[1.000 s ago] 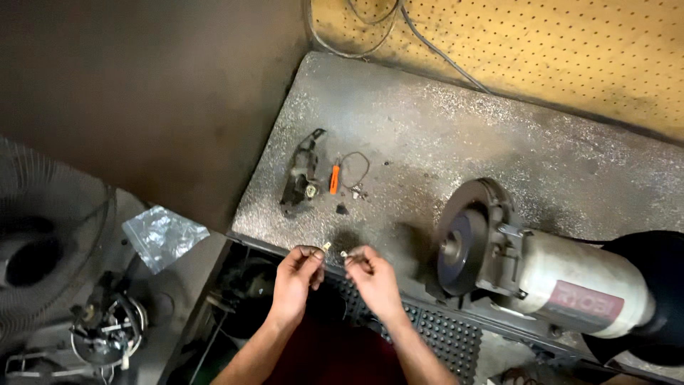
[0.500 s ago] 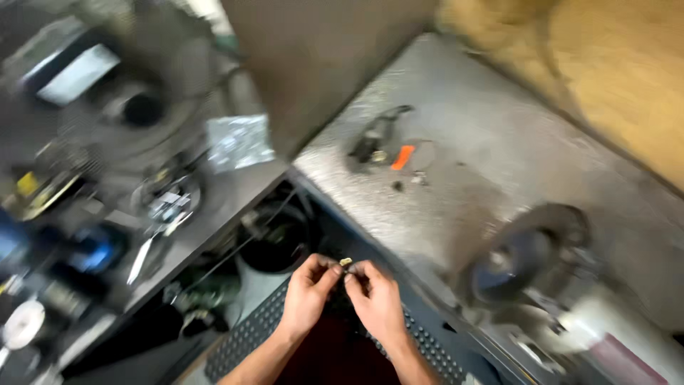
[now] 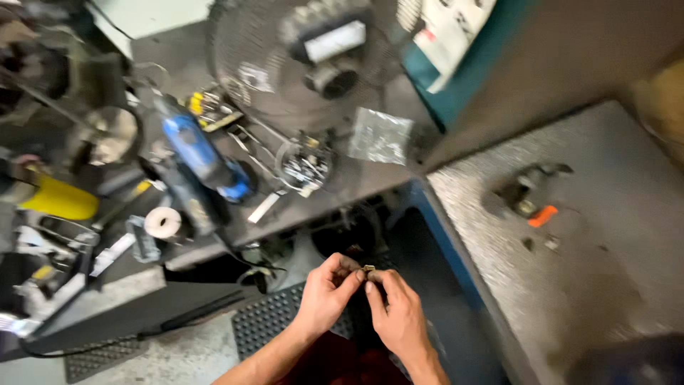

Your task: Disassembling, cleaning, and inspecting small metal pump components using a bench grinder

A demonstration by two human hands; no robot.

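Cluttered counter (image 3: 370, 187) on one side, grey slab on the other — between them both hands work a tiny metal part (image 3: 368, 269). Left hand (image 3: 326, 291) and right hand (image 3: 396, 314) each have a grip pinched on it; fitting seems underway, needing fine fingertip alignment.

Blue power tool (image 3: 196, 153), orange-tipped part (image 3: 541, 215)

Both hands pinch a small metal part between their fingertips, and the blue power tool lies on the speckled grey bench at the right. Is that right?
Not quite. The head view shows the blue power tool on the cluttered dark table at the left, not the grey bench. The left hand and right hand do pinch a small metal part together.
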